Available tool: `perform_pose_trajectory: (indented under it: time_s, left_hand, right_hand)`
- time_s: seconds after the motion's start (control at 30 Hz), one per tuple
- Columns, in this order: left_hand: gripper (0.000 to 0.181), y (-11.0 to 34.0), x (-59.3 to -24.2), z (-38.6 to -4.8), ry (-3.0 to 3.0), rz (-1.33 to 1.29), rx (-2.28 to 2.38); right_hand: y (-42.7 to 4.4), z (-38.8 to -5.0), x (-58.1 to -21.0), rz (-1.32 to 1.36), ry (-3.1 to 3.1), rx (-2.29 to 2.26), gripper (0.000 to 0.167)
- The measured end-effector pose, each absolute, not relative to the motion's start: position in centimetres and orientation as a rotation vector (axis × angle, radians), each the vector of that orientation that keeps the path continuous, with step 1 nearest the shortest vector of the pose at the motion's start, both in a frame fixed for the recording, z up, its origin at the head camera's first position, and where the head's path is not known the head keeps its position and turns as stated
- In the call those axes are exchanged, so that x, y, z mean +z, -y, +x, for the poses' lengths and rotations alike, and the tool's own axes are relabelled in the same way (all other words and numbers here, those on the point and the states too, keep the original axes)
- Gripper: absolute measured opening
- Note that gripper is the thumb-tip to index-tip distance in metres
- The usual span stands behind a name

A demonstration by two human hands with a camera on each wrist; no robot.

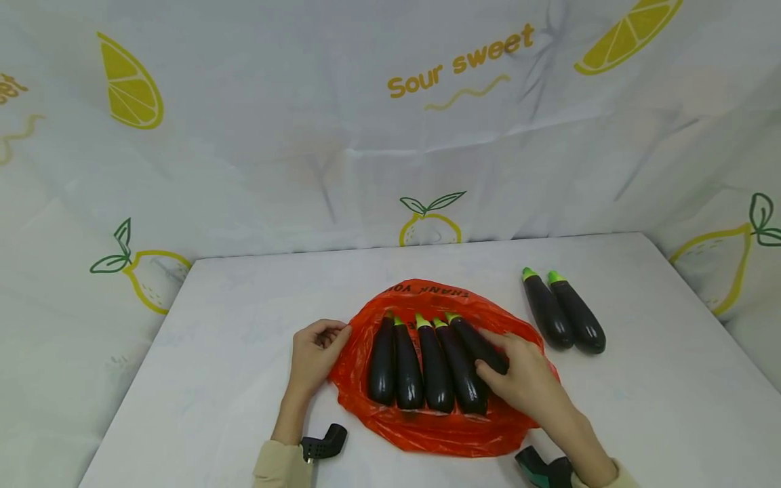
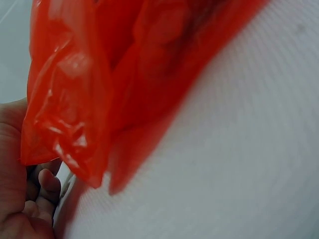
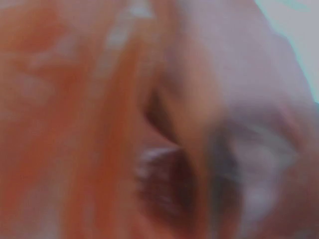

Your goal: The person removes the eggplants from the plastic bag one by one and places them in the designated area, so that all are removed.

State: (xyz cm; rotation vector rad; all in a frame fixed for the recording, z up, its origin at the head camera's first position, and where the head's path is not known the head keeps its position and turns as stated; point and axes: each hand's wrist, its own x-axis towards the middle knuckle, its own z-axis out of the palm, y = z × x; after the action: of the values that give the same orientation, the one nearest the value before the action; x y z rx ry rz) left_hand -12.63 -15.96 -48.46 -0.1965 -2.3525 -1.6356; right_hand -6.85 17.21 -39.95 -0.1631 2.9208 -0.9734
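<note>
A red plastic bag [image 1: 421, 434] lies spread on the table with several dark eggplants [image 1: 436, 366] side by side in it, green stem ends pointing away. At the bag's left edge, my left hand [image 1: 314, 352] pinches the plastic between thumb and fingers; the left wrist view shows the red film [image 2: 70, 109] beside that hand [image 2: 15, 189]. My right hand [image 1: 525, 373] grips the rightmost eggplant [image 1: 478, 342], which lies tilted against its neighbour. Its lower end is partly hidden by the thumb. The right wrist view is blurred, with orange-red film [image 3: 99, 149] across much of it.
Two more eggplants [image 1: 549, 312] [image 1: 578, 315] lie together on the white table [image 1: 244, 305], right of the bag near the back. Behind the table hangs a white cloth [image 1: 274, 135] printed with lemons. Black wrist devices [image 1: 325, 442] are near both wrists.
</note>
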Motion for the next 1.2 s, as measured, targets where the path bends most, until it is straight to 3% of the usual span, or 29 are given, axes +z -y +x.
perform_pose_trajectory:
  time_s: [0.43,1.2]
  left_hand:
    - [0.009,16.1,-48.5,-12.6,2.367,-0.188,-1.654]
    - [0.007,16.0,-48.4,-12.5,2.39,-0.166,-1.643]
  right_hand:
    - [-18.0,-5.7,-37.1,-0.313,-2.92,-1.101,0.042]
    - [-20.4,-6.0,-36.2,-0.334,-3.095,-1.171,0.044]
